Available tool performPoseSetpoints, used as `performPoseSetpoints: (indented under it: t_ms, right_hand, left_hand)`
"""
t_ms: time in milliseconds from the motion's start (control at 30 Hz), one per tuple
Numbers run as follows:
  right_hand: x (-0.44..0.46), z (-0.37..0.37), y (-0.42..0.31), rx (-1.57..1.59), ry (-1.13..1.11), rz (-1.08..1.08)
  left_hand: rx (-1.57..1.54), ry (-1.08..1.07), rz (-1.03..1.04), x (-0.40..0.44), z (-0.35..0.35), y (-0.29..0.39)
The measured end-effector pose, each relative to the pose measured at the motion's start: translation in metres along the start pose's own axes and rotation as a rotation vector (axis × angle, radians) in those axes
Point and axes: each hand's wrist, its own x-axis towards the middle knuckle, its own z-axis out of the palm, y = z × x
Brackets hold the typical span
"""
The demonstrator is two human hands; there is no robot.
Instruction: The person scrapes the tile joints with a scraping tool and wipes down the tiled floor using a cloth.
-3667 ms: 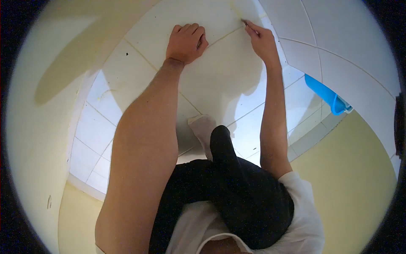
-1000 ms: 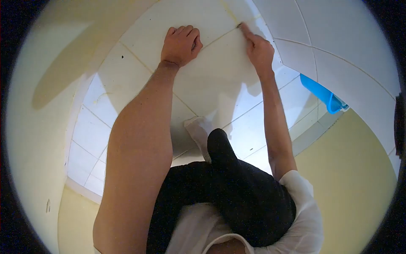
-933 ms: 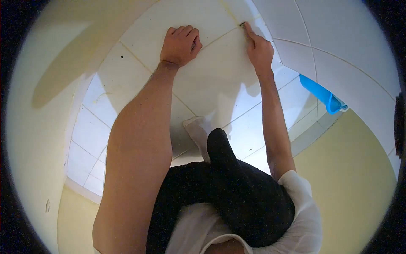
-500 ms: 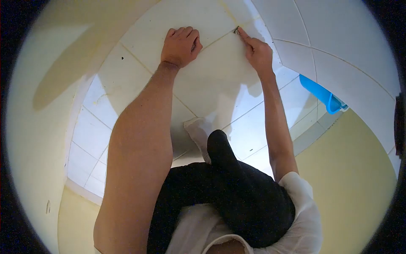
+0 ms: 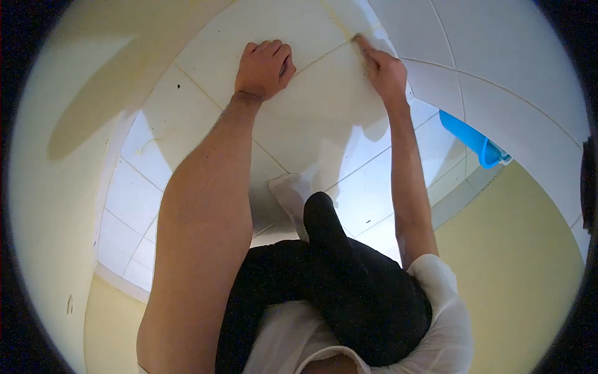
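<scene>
My left hand (image 5: pixel 266 68) rests on the white tiled floor (image 5: pixel 311 112) as a fist, knuckles forward. A small dark patch shows between its thumb and curled fingers; whether that is an object or a shadow is unclear. Further right, near the wall, my right hand (image 5: pixel 387 73) points its index finger down at a grout line (image 5: pixel 333 51), the other fingers curled. Motion blurs that fingertip, and the small dark thing at it cannot be made out. Yellowish grout runs between the tiles close to both hands.
A white tiled wall (image 5: pixel 498 56) rises at the right, with a blue plastic item (image 5: pixel 467 137) by its lower edge. My foot (image 5: pixel 289 190) stands on the floor between my arms. At the left is a cream wall (image 5: pixel 62 206). A dark speck (image 5: pixel 179 86) lies on a tile.
My right hand has shifted slightly right and away from me along the floor, its fingertip now blurred. The left hand stays in place.
</scene>
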Motion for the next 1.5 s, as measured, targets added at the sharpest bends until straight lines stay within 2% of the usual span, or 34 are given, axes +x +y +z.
performPoseSetpoints:
  t_ms: [67,167,267,367,467,567,667,700,800,900,1000,1100,1167,1333,1500]
  right_hand:
    - [-0.001,0.013,0.018,0.049,0.007,-0.246]
    - [0.008,0.000,0.000,0.015,-0.016,0.085]
    - [0.006,-0.001,0.008,-0.022,-0.107,-0.116]
    - [0.012,0.001,0.009,-0.089,-0.096,0.134]
    - [0.012,-0.007,0.006,-0.111,-0.178,0.025]
    - [0.024,-0.019,-0.022,-0.118,-0.275,0.302]
    - [0.018,-0.015,-0.058,-0.178,-0.324,0.342]
    - [0.019,-0.012,-0.057,-0.151,-0.283,0.290]
    - [0.026,-0.007,-0.054,-0.104,-0.221,0.364]
    - [0.031,0.001,-0.066,-0.174,-0.276,0.357]
    - [0.052,-0.005,-0.052,-0.069,-0.267,0.425]
    - [0.053,-0.011,-0.068,-0.122,-0.375,0.392]
    - [0.053,-0.009,-0.050,-0.286,-0.403,0.247]
    - [0.045,0.002,-0.066,-0.153,-0.317,0.435]
    - [0.044,0.008,-0.052,-0.042,-0.177,0.389]
  left_hand:
    - [0.011,-0.010,-0.005,-0.001,-0.001,0.001]
    - [0.028,-0.049,-0.011,-0.001,-0.003,0.001]
    - [0.014,-0.015,-0.004,0.000,-0.002,0.001]
    - [-0.008,0.038,0.011,-0.001,0.000,0.000]
    - [-0.018,0.002,0.004,-0.001,0.000,-0.001]
    - [-0.018,-0.040,-0.017,-0.001,-0.002,0.000]
    - [-0.032,-0.016,-0.005,0.000,-0.001,-0.001]
    - [-0.027,-0.022,-0.009,0.000,-0.002,-0.001]
    - [-0.026,-0.032,-0.012,0.000,-0.002,0.002]
    - [-0.030,-0.033,0.002,-0.001,-0.001,-0.002]
    - [-0.029,-0.035,-0.004,-0.002,-0.001,0.001]
    - [-0.035,-0.064,-0.013,0.001,-0.001,-0.001]
    - [-0.071,-0.162,-0.049,0.000,-0.006,0.001]
    - [-0.048,-0.159,-0.042,0.000,-0.006,0.003]
    - [-0.051,-0.133,-0.034,-0.003,-0.004,0.003]
